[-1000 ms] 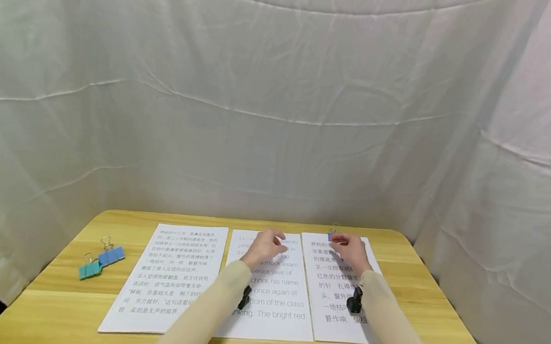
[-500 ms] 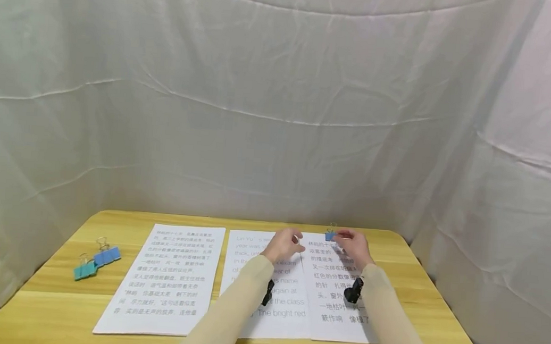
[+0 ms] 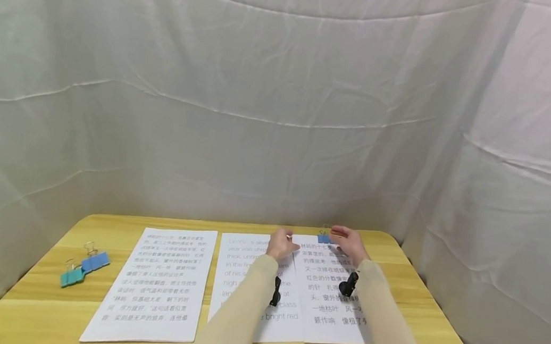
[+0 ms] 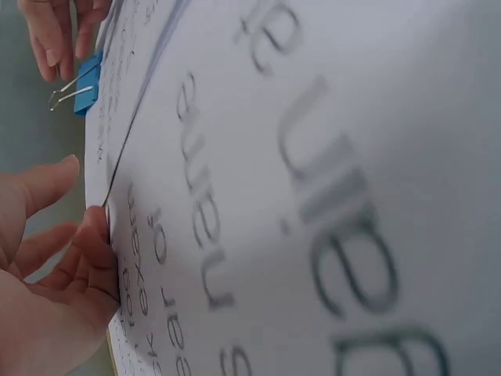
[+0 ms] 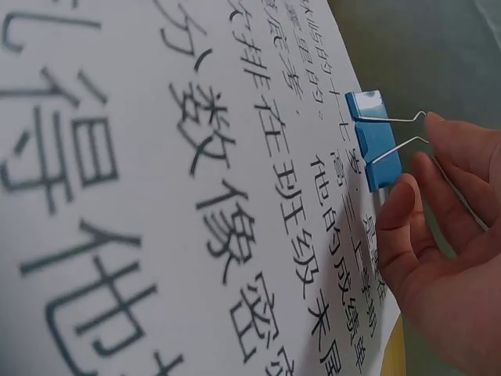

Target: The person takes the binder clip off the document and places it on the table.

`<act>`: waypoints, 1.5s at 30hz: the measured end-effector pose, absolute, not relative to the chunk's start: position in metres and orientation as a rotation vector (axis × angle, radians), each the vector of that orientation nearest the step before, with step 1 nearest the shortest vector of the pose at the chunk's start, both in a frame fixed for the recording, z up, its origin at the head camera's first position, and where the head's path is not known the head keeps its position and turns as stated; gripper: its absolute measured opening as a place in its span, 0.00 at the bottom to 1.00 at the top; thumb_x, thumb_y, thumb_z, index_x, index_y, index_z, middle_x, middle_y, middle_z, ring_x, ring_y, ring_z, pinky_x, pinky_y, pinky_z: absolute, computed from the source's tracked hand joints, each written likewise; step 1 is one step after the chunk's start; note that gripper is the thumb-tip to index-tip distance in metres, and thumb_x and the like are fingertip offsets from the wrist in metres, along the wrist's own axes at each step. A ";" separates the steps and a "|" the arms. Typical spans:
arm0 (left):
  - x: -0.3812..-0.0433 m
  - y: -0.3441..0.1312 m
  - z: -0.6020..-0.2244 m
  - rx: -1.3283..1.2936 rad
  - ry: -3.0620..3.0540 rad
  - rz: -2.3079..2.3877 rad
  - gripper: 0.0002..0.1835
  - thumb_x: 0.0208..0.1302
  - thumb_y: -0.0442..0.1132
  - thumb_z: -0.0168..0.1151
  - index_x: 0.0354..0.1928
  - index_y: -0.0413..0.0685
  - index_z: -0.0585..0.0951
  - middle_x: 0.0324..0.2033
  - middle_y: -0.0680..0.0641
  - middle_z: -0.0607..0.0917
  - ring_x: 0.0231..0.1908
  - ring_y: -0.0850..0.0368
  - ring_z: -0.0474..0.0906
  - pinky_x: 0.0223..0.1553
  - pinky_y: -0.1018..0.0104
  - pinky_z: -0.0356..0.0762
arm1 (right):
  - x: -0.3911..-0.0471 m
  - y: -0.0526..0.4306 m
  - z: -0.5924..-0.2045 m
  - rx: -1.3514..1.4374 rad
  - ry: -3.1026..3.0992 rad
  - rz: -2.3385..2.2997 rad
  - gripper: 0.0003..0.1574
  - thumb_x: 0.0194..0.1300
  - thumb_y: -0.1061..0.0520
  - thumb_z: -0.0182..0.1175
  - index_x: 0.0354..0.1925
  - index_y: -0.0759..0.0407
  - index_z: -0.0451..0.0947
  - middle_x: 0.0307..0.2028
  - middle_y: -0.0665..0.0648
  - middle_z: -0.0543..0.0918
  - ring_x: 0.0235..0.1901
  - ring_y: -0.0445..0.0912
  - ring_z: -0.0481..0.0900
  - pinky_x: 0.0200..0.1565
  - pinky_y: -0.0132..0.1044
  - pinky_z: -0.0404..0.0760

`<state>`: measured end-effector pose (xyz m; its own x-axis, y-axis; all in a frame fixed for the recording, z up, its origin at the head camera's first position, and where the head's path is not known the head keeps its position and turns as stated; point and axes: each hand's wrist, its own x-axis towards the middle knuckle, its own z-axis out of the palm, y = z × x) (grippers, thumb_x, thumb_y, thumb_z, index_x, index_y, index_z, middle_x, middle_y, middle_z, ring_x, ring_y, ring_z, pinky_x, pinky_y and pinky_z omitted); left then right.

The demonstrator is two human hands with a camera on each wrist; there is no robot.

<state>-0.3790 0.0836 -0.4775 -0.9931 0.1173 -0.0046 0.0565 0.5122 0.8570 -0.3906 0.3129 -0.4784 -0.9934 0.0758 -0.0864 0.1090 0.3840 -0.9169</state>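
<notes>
A blue binder clip [image 3: 325, 239] sits on the top edge of the right-hand stack of printed paper [image 3: 314, 297], its wire handles pointing away. My right hand [image 3: 350, 245] is beside it, fingers bent loosely; in the right wrist view the fingertips are right at a wire handle and the clip's [image 5: 376, 141] near corner. My left hand [image 3: 281, 244] lies at the upper right of the middle stack [image 3: 234, 286], printed in English. In the left wrist view its bent fingers [image 4: 95, 235] touch the paper's edge, the thumb apart from them.
A third paper stack [image 3: 152, 286] with Chinese print lies to the left. Beyond it on the wooden table [image 3: 36, 304] are a blue binder clip [image 3: 95, 260] and a teal binder clip [image 3: 72, 276], side by side. A pale cloth [image 3: 258, 139] hangs behind the table.
My left hand has moved right across the middle stack to its edge. My right hand has shifted slightly off the clip, leaving more of it visible. The head view has turned slightly right.
</notes>
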 end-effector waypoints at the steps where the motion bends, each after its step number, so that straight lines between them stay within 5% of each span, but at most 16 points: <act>1: -0.379 0.084 -0.478 0.139 2.677 1.511 0.29 0.56 0.34 0.72 0.60 0.34 0.77 0.46 0.42 0.84 0.44 0.52 0.79 0.52 0.56 0.79 | -0.392 0.313 -0.479 0.160 2.596 -1.699 0.31 0.71 0.57 0.57 0.70 0.60 0.65 0.67 0.64 0.72 0.63 0.58 0.73 0.61 0.51 0.75; 8: -0.384 0.086 -0.476 0.126 2.729 1.385 0.28 0.57 0.34 0.70 0.61 0.36 0.76 0.57 0.38 0.81 0.58 0.43 0.76 0.61 0.52 0.74 | -0.396 0.314 -0.480 0.092 2.563 -1.661 0.33 0.73 0.58 0.55 0.72 0.58 0.61 0.70 0.61 0.68 0.63 0.57 0.72 0.52 0.44 0.78; 13: -0.390 0.086 -0.474 0.086 2.632 1.383 0.24 0.61 0.31 0.64 0.61 0.35 0.76 0.57 0.38 0.80 0.43 0.50 0.79 0.42 0.59 0.81 | -0.396 0.315 -0.481 0.107 2.476 -1.698 0.35 0.74 0.59 0.53 0.74 0.59 0.57 0.71 0.61 0.66 0.64 0.55 0.70 0.50 0.41 0.74; 18: -0.394 0.083 -0.472 0.038 2.493 1.500 0.23 0.62 0.28 0.59 0.61 0.35 0.76 0.57 0.37 0.79 0.31 0.53 0.71 0.27 0.65 0.70 | -0.399 0.316 -0.482 0.127 2.421 -1.739 0.35 0.74 0.58 0.53 0.74 0.58 0.56 0.72 0.60 0.65 0.66 0.55 0.67 0.55 0.42 0.72; 26: -0.396 0.081 -0.477 -0.027 2.445 1.640 0.17 0.60 0.30 0.64 0.53 0.39 0.82 0.54 0.40 0.81 0.42 0.50 0.76 0.31 0.64 0.73 | -0.403 0.316 -0.482 0.119 2.403 -1.772 0.34 0.73 0.59 0.54 0.73 0.59 0.58 0.70 0.62 0.67 0.62 0.55 0.70 0.46 0.39 0.71; 32: -0.394 0.082 -0.483 -0.033 2.514 1.691 0.14 0.59 0.31 0.66 0.47 0.42 0.86 0.55 0.44 0.83 0.58 0.46 0.76 0.53 0.57 0.79 | -0.406 0.312 -0.482 0.195 2.466 -1.713 0.32 0.72 0.55 0.56 0.71 0.57 0.63 0.66 0.61 0.72 0.57 0.52 0.71 0.48 0.40 0.70; 36: -0.392 0.083 -0.485 -0.036 2.507 1.723 0.14 0.58 0.31 0.67 0.47 0.43 0.86 0.53 0.44 0.84 0.53 0.47 0.78 0.49 0.58 0.80 | -0.407 0.308 -0.482 0.234 2.539 -1.662 0.27 0.72 0.53 0.57 0.67 0.54 0.70 0.65 0.60 0.73 0.57 0.53 0.70 0.54 0.43 0.69; 41: -0.390 0.083 -0.485 -0.016 2.511 1.720 0.16 0.58 0.30 0.68 0.50 0.41 0.84 0.46 0.44 0.84 0.41 0.54 0.78 0.36 0.65 0.78 | -0.409 0.307 -0.481 0.282 2.589 -1.710 0.24 0.73 0.50 0.56 0.63 0.56 0.75 0.64 0.61 0.74 0.53 0.52 0.69 0.49 0.41 0.70; 45: -0.388 0.083 -0.484 -0.032 2.512 1.735 0.21 0.58 0.30 0.67 0.55 0.39 0.81 0.43 0.43 0.84 0.42 0.53 0.80 0.41 0.62 0.80 | -0.410 0.307 -0.481 0.321 2.598 -1.715 0.25 0.72 0.46 0.57 0.61 0.55 0.76 0.61 0.60 0.75 0.49 0.51 0.68 0.45 0.39 0.69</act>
